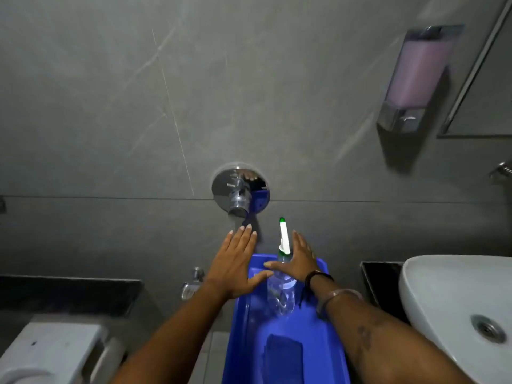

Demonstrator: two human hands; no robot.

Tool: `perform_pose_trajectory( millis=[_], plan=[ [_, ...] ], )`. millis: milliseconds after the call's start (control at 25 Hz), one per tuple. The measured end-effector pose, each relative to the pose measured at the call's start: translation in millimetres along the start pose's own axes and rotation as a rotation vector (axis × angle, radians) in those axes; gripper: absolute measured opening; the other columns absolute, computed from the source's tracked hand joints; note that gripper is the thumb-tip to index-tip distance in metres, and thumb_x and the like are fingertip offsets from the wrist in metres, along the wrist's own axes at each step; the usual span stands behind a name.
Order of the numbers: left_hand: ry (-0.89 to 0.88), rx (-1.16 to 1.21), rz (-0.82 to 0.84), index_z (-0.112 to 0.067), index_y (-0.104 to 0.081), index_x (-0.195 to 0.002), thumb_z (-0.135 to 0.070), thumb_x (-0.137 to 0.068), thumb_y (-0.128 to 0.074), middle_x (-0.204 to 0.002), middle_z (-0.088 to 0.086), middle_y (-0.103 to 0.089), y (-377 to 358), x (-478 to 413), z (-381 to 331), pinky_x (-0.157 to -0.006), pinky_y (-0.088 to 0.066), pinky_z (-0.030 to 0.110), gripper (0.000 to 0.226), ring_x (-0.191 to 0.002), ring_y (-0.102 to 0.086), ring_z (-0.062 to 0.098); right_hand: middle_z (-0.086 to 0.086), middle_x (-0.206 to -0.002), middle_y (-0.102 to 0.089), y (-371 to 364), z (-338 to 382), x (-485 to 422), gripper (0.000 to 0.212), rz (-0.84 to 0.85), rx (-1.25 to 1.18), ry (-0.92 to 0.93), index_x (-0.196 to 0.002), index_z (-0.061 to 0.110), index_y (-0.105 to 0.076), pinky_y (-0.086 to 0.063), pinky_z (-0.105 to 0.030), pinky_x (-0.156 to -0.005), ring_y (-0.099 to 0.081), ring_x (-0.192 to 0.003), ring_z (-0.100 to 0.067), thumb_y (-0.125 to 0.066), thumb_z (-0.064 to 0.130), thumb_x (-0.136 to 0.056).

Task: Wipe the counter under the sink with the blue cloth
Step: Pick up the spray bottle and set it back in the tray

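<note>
Grey tiled wall fills the far view. White sink basin near right; white toilet cistern near left. Blue bucket at near centre between both forearms, with a dark blue cloth lying inside on its bottom. Clear spray bottle with white nozzle stands in the bucket's far end. Soap dispenser on wall, far right. Chrome tap on wall above the bucket. Left hand open, fingers spread, holding nothing, over the bucket's left rim. Right hand open, empty, thumb touching the bottle neck.
</note>
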State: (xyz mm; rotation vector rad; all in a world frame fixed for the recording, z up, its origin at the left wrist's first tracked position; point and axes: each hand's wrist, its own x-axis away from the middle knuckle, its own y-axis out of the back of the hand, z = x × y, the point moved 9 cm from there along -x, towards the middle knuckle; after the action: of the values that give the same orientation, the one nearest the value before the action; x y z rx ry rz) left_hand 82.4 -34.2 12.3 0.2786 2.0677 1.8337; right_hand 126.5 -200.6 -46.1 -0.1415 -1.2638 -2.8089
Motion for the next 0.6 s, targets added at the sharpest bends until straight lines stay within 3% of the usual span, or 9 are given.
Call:
perform_pose_trajectory(
  millis=[40, 120, 200, 280, 360, 480, 600],
  plan=[
    [0.014, 0.019, 0.014, -0.007, -0.014, -0.155, -0.084, -0.083, -0.019, -0.164, 0.013, -0.007, -9.8, 0.9, 5.3, -0.122, 0.005, 0.041, 0.106, -0.153, -0.004, 0.026, -0.004, -0.158, -0.021, -1.3, 11.2, -7.4, 0.121, -0.033, -0.085, 0.024, -0.149, 0.018, -0.017, -0.025, -0.043, -0.119, -0.024, -0.144, -0.022, -0.072, 0.070, -0.054],
    [0.046, 0.026, 0.015, -0.007, -0.012, -0.155, -0.085, -0.083, -0.020, -0.165, 0.014, -0.008, -24.8, 9.0, 14.5, -0.122, 0.005, 0.041, 0.107, -0.153, -0.002, 0.025, -0.012, -0.131, -0.053, 6.9, 27.4, -18.3, 0.068, -0.206, -0.245, 0.077, -0.129, 0.008, -0.047, -0.042, -0.036, -0.102, -0.052, -0.119, -0.027, -0.072, 0.041, -0.075],
    [0.042, 0.029, 0.048, -0.007, -0.008, -0.156, -0.086, -0.082, -0.021, -0.165, 0.014, -0.006, -44.2, 21.0, 21.4, -0.123, 0.006, 0.042, 0.109, -0.153, 0.000, 0.025, -0.018, -0.092, -0.058, 17.1, 36.3, -24.0, 0.018, -0.371, -0.351, 0.054, -0.098, 0.005, -0.058, -0.044, -0.034, -0.076, -0.055, -0.082, -0.027, -0.061, 0.009, -0.081],
    [0.048, 0.068, 0.110, -0.007, -0.004, -0.156, -0.090, -0.076, -0.023, -0.166, 0.013, -0.002, -67.1, 36.9, 25.5, -0.122, 0.010, 0.042, 0.117, -0.153, 0.004, 0.024, -0.025, -0.090, -0.057, 17.6, 42.4, -17.4, 0.020, -0.395, -0.390, 0.040, -0.097, -0.005, -0.058, -0.042, -0.035, -0.069, -0.051, -0.075, -0.029, -0.052, -0.007, -0.077],
    [0.091, 0.167, 0.192, -0.008, 0.002, -0.156, -0.097, -0.067, -0.031, -0.165, 0.011, 0.006, -93.3, 55.3, 26.3, -0.122, 0.012, 0.042, 0.130, -0.152, 0.011, 0.023, -0.029, -0.095, -0.058, 23.6, 58.5, -3.2, 0.025, -0.399, -0.361, 0.129, -0.097, -0.010, -0.058, -0.048, -0.043, -0.073, -0.056, -0.080, -0.038, -0.048, -0.012, -0.074],
    [0.129, 0.349, 0.362, -0.009, 0.012, -0.154, -0.100, -0.048, -0.051, -0.164, 0.008, 0.018, -140.6, 89.8, 12.4, -0.121, 0.012, 0.042, 0.154, -0.149, 0.022, 0.022, -0.027, -0.087, -0.057, 41.7, 81.6, 22.9, 0.019, -0.397, -0.305, 0.229, -0.085, -0.010, -0.057, -0.046, -0.045, -0.067, -0.055, -0.072, -0.039, -0.046, -0.006, -0.071],
    [0.062, 0.328, 0.498, -0.008, 0.018, -0.152, -0.097, -0.041, -0.061, -0.159, 0.011, 0.030, -183.2, 126.2, -4.9, -0.115, 0.024, 0.035, 0.163, -0.141, 0.036, 0.025, -0.022, -0.080, -0.057, 52.6, 78.8, 57.4, 0.019, -0.343, -0.237, 0.227, -0.082, -0.006, -0.056, -0.043, -0.042, -0.058, -0.054, -0.065, -0.035, -0.048, 0.005, -0.069]
  ],
)
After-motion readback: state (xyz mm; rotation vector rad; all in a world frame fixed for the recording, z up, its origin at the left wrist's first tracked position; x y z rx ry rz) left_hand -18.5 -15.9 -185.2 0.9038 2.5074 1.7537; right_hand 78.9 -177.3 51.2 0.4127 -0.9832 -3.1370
